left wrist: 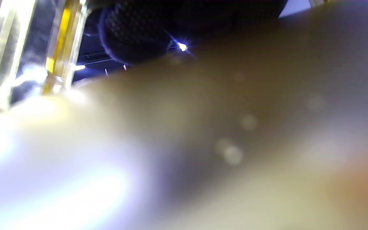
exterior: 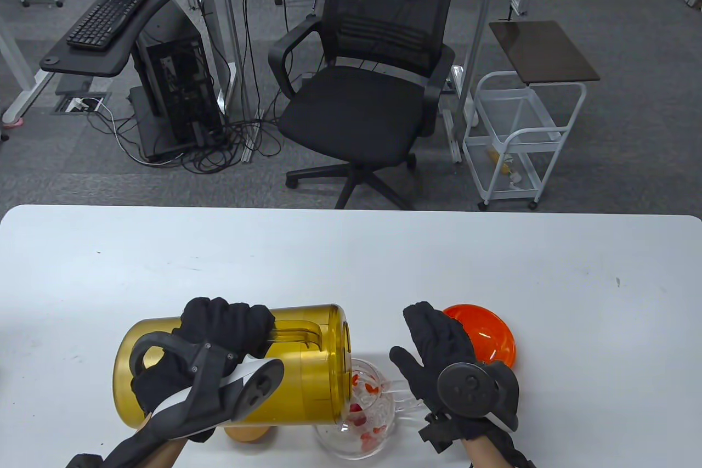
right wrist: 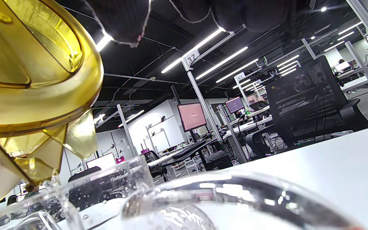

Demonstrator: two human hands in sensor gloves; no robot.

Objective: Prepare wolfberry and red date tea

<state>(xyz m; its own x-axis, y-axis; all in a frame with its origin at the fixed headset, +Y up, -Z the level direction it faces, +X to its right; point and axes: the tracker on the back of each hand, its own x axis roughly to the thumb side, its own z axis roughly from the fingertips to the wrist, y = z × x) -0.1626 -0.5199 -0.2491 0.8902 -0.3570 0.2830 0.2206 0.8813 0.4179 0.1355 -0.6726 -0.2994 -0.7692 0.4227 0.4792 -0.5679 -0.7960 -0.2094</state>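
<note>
My left hand point(exterior: 230, 325) grips a yellow see-through pitcher point(exterior: 307, 364) by its handle and holds it tipped on its side, spout to the right. The spout hangs over a clear glass pot point(exterior: 364, 429) with red dates and wolfberries point(exterior: 366, 383) inside. In the right wrist view water runs from the pitcher's spout point(right wrist: 43, 150) into the glass pot point(right wrist: 133, 179). My right hand point(exterior: 425, 342) lies over the pot's glass handle point(exterior: 405, 401) with fingers stretched out. The left wrist view shows only the blurred pitcher wall point(left wrist: 203, 127).
An orange dish point(exterior: 491, 333) sits on the white table point(exterior: 351, 259) just right of my right hand. A small orange object point(exterior: 247, 433) lies under the pitcher near the front edge. A black office chair point(exterior: 367, 95) stands beyond the table.
</note>
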